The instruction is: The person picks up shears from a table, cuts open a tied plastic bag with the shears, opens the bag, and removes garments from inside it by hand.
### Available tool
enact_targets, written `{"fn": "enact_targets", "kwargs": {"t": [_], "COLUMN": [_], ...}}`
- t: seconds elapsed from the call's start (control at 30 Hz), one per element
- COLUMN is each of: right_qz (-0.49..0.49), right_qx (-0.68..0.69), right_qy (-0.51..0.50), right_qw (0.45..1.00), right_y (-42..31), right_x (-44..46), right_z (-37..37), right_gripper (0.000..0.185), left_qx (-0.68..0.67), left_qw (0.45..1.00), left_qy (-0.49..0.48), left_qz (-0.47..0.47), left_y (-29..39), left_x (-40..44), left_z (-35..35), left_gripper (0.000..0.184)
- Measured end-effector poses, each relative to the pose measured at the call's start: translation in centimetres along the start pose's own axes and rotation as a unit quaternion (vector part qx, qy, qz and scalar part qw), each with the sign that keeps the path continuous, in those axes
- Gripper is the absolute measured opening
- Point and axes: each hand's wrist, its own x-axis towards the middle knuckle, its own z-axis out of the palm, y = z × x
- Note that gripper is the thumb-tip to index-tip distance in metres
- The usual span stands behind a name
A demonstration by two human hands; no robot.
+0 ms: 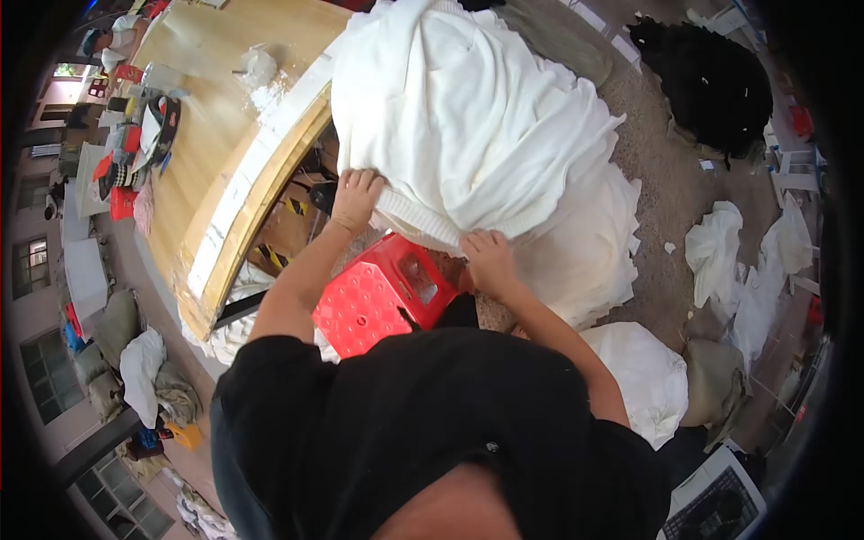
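Observation:
A white knit garment (pixel 450 117) with a ribbed edge lies spread over a large white pile in the head view. My left hand (pixel 357 198) grips its edge at the left, close to the table's rim, fingers curled over the cloth. Farther right, my right hand (pixel 489 255) is closed on the same ribbed edge. The thumbs and the cloth's underside are hidden. Between my forearms stands a red plastic stool (pixel 360 306), just below the garment's edge.
A wooden table (pixel 202 99) with a pale edge strip stands at my left, carrying a small white bundle (pixel 258 66). White sacks (pixel 637 373) lie at my right, with a black heap (pixel 706 85) on the floor farther off. Beyond the table is a cluttered pile of goods (pixel 135 148).

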Motion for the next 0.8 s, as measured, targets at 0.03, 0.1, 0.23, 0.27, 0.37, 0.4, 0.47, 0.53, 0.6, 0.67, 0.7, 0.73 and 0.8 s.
{"fn": "enact_targets", "kwargs": {"t": [0.03,0.1,0.23,0.27,0.37,0.4,0.47,0.53,0.6,0.67,0.7,0.73,0.8], "right_qz": [0.000,0.012,0.133,0.193,0.342,0.385,0.426,0.467,0.509,0.566,0.596,0.641,0.709], "right_qx": [0.004,-0.007,0.058,0.082,0.063,0.069,0.073,0.044,-0.014,-0.103,-0.143,-0.111,-0.145], "right_qy": [-0.001,0.090,0.079,0.005,0.017,0.028,0.114,0.189,0.284,0.318,0.329,0.346,0.350], "right_qw": [1.000,0.996,0.986,0.978,0.937,0.920,0.895,0.863,0.813,0.754,0.719,0.676,0.595], "right_y": [-0.3,-0.5,-0.4,0.0,0.5,0.3,0.7,0.9,2.1,2.8,2.7,2.5,3.0], "right_x": [-0.7,-2.6,-8.9,-10.9,-17.4,-19.0,-22.7,-27.8,-34.8,-42.4,-46.4,-50.4,-58.5], "right_z": [-0.3,-1.1,0.8,1.9,2.5,1.3,0.5,-1.4,-1.2,-3.3,-3.4,-3.7,-1.3], "right_gripper": [0.035,0.024,0.019,0.016,0.018,0.019,0.024,0.028,0.030,0.027,0.031,0.034,0.044], "left_qx": [0.001,0.035,0.063,0.075,0.100,0.076,0.151,0.181,0.259,0.260,0.251,0.257,0.232], "left_qw": [1.000,0.999,0.996,0.992,0.991,0.994,0.982,0.966,0.947,0.925,0.893,0.896,0.850], "left_qy": [-0.004,0.015,-0.057,-0.091,-0.082,-0.079,-0.090,-0.124,-0.075,-0.108,-0.144,-0.134,-0.213], "left_qz": [-0.001,0.023,-0.021,-0.048,-0.024,-0.016,-0.064,-0.135,-0.173,-0.254,-0.344,-0.336,-0.422], "left_y": [0.0,0.1,0.2,1.2,0.4,-0.8,0.5,2.2,1.7,5.3,7.4,9.4,13.0], "left_x": [-0.9,-1.8,-2.4,-2.1,-3.0,-3.1,-3.0,-2.6,-4.1,-4.3,-4.8,-5.3,-7.8], "left_z": [-0.2,-0.5,0.3,-0.5,2.1,2.5,2.1,0.9,2.8,0.7,0.0,-0.3,-0.6], "left_gripper": [0.023,0.028,0.031,0.032,0.049,0.051,0.049,0.049,0.052,0.052,0.053,0.053,0.055]}}
